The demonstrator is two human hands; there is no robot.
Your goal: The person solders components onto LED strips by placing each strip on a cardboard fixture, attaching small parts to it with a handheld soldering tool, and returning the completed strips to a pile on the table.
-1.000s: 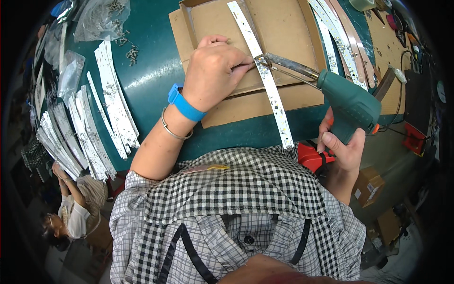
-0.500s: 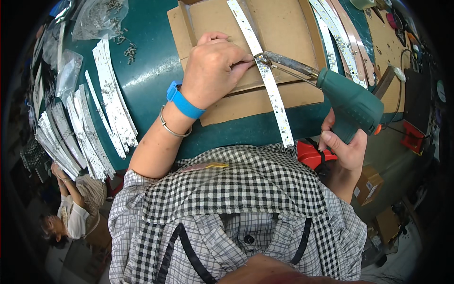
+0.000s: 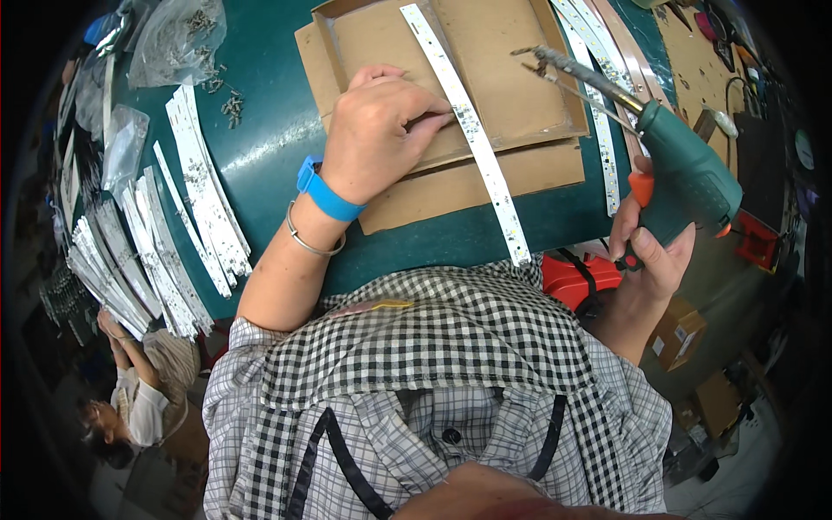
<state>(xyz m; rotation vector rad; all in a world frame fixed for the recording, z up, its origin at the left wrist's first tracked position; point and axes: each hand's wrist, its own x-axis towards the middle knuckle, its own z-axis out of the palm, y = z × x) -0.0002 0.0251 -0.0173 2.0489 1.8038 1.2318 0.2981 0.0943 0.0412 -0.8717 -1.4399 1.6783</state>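
A long white LED strip (image 3: 487, 162) lies slantwise over a shallow cardboard tray (image 3: 511, 74), its near end reaching past the table edge by my apron. My left hand (image 3: 381, 121) is closed in a pinch, thumb and forefinger at the strip's left edge; whatever is between the fingertips is too small or hidden. In my right hand (image 3: 660, 264) is a green soldering gun (image 3: 692, 169), gripped by its handle. Its long metal tip points up and left, raised apart from the strip, with a thin wire-feed tube beside it.
Stacks of white LED strips (image 3: 201, 173) lie on the green table (image 3: 269, 130) at left, near small metal parts (image 3: 232, 107) and a plastic bag (image 3: 178, 43). More strips (image 3: 598, 52) lie at right. A seated person (image 3: 143, 381) works at far left.
My right hand has drawn the soldering gun up and right, so its tip has left the strip. My left hand stays pinched at the strip's edge.
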